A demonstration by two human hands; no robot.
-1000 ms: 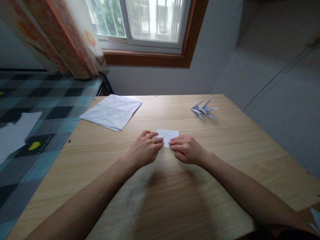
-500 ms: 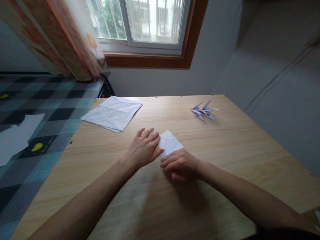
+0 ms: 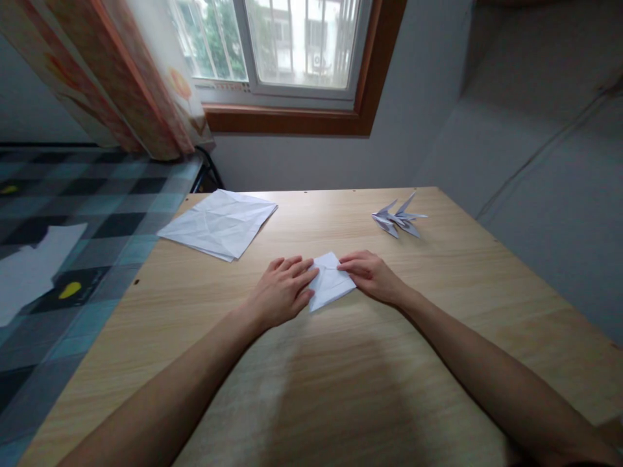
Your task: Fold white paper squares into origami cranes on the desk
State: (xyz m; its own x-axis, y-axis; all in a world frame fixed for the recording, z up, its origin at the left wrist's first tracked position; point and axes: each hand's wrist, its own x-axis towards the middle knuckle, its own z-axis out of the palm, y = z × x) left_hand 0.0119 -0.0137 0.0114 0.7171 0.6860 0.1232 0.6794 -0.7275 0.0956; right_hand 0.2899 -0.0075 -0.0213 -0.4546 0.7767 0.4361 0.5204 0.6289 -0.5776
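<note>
A small folded piece of white paper [image 3: 331,285] lies on the wooden table between my two hands, with crease lines across its face. My left hand [image 3: 287,288] rests flat at its left side, fingers stretched out and the tips over its edge. At its upper right, my right hand [image 3: 372,275] has thumb and fingers closed together on the paper's edge. The part under those fingertips is hidden.
Creased square white sheets [image 3: 221,224] lie at the table's back left. Pointed folded paper figures [image 3: 398,217] stand at the back right. Left of the wooden table [image 3: 438,389], torn white paper [image 3: 39,269] rests on a checked cloth [image 3: 107,227].
My right hand has moved from the paper's lower edge up to its upper right side. The paper's lower edge is now uncovered. My left hand stays at the left side.
</note>
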